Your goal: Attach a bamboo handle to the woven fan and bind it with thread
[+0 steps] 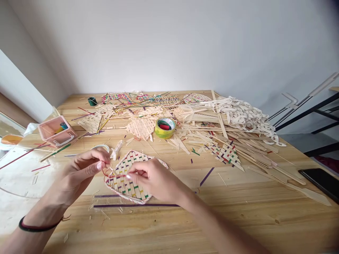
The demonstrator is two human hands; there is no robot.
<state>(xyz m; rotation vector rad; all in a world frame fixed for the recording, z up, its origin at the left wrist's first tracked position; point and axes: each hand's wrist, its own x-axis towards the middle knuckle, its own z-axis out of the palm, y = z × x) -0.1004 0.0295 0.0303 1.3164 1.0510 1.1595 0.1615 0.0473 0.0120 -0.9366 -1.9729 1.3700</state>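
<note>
At table centre, near edge: left hand (86,167) pinching a red thread (107,173) between thumb and forefinger, black band around that wrist. Right hand (153,180) just beside, fingertips (129,176) closed on the same thread over a small woven mat (128,176) of pale strips with coloured flecks. Mat lying flat on the wooden table (238,211), its left edge under both hands, thread looped at that edge. Just beyond the left hand, a roll of clear tape (102,146). Along the near side of the mat, a long purple strip (135,205). Farther back, a yellow-green tape roll (165,127) among loose bamboo strips (201,134) and other woven pieces. At far left, a pink box (56,131); behind it, a small green spool (92,101). To the right, a heap of pale shavings (246,114). At the far right edge, a dark phone (321,181).
</note>
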